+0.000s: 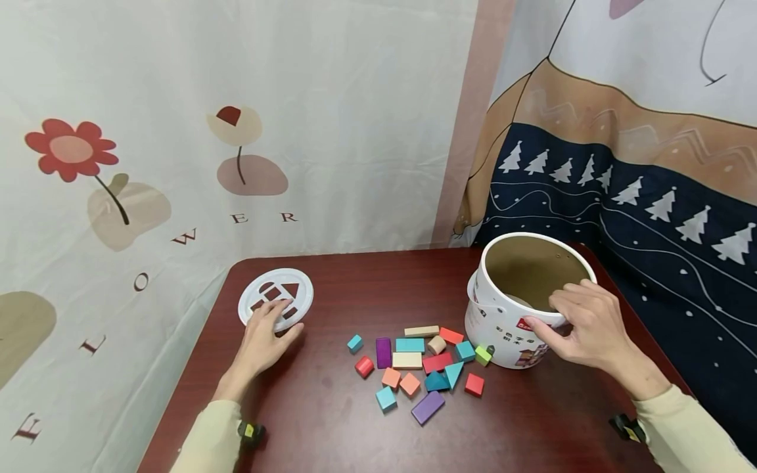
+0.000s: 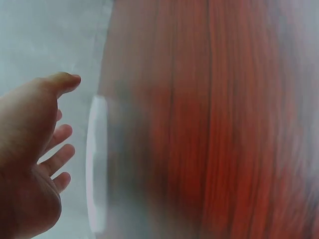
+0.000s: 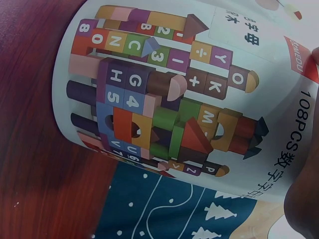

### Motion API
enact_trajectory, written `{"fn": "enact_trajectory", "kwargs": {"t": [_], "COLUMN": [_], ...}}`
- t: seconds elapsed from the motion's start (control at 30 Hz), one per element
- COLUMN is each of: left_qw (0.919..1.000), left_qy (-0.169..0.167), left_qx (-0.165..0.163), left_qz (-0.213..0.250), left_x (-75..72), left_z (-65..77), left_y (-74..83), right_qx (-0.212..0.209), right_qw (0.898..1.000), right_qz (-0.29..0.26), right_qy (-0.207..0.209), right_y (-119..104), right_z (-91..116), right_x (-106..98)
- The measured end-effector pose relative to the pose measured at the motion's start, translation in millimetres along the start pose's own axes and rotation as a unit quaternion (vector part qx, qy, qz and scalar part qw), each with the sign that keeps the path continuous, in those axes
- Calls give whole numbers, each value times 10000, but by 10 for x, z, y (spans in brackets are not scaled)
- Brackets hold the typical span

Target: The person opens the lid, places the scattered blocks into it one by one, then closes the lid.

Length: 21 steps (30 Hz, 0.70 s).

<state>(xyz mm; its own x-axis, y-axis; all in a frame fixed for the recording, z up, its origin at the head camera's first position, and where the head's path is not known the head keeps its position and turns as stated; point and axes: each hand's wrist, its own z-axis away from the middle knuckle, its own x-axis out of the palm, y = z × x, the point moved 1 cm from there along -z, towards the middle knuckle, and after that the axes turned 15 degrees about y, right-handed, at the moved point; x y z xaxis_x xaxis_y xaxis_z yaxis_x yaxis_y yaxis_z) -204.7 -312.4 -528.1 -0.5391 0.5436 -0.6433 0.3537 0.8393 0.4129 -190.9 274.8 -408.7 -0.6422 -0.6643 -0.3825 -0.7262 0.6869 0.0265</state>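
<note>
A white round lid [image 1: 305, 289] with shaped cut-outs lies at the table's back left. My left hand [image 1: 264, 335] is over its near edge, fingers loosely bent; whether they touch it I cannot tell. In the left wrist view the lid [image 2: 97, 164] appears edge-on beside my left hand [image 2: 30, 149], thumb apart from the fingers. On the right stands a white printed bucket [image 1: 487, 328], uncovered. My right hand [image 1: 591, 325] grips its rim, thumb outside and fingers over the edge. Up close, the bucket [image 3: 149, 89] shows printed toy blocks; my right hand [image 3: 304, 204] is partly visible there.
Several coloured wooden blocks, among them a cream block [image 1: 407, 360], a purple block [image 1: 428, 408] and a red cube [image 1: 474, 385], lie loose mid-table, left of the bucket. Printed curtains [image 1: 355, 131] hang behind the dark red wooden table [image 1: 331, 440].
</note>
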Motion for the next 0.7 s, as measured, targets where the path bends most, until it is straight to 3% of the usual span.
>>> {"fn": "enact_trajectory", "kwargs": {"t": [0.2, 0.5, 0.7], "left_qw": [9992, 9937, 9909], "left_qy": [-213, -855, -1092], "left_qx": [200, 540, 716], "left_qz": [266, 487, 314], "left_x": [89, 214, 304], "left_z": [-7, 53, 60], "left_y": [302, 798, 974], "right_qx": [-16, -39, -40], "right_qw": [10000, 9999, 10000], "right_qz": [-17, -27, -2], "right_qy": [30, 107, 82], "right_y": [-25, -61, -74], "right_z": [-46, -62, -66], "right_x": [-8, -16, -17]}}
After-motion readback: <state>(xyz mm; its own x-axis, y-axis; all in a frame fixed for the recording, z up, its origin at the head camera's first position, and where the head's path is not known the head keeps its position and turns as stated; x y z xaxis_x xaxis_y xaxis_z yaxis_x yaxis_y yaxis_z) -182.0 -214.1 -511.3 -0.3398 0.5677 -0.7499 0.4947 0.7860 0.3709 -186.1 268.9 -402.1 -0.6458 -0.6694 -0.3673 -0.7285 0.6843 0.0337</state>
